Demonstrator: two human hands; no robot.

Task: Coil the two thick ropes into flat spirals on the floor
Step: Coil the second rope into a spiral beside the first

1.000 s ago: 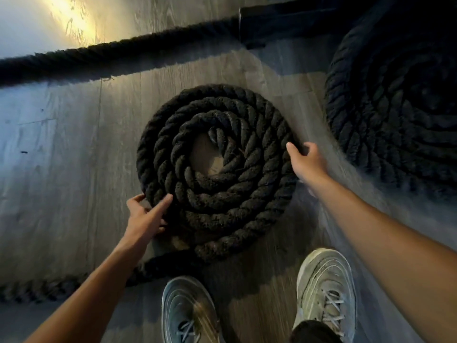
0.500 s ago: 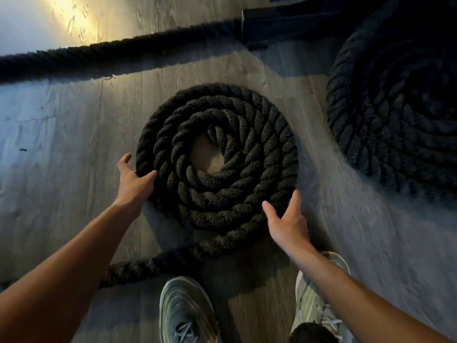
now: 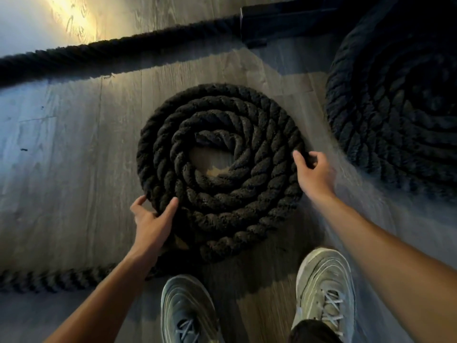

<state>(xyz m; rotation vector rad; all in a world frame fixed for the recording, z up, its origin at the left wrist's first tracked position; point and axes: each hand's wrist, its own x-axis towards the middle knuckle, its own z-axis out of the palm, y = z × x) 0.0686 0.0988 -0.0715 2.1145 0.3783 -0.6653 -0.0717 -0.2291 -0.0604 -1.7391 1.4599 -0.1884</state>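
Observation:
A thick dark rope coil (image 3: 247, 194) lies flat on the wooden floor in front of me, with a small gap of bare floor at its centre. Its loose tail (image 3: 49, 278) runs off to the left along the bottom. My left hand (image 3: 153, 219) grips the outer turn at the coil's lower left, thumb on top. My right hand (image 3: 314, 172) holds the coil's right edge with curled fingers. A second, larger rope coil (image 3: 395, 120) lies in shadow at the right.
A straight stretch of rope (image 3: 99, 53) crosses the floor at the back, ending at a dark block (image 3: 284, 21). My two grey shoes (image 3: 188, 310) (image 3: 326, 285) stand just below the coil. Bare floor lies to the left.
My left hand slid from the coil's left side down to its lower left. My right hand went from the lower right edge up to the right edge.

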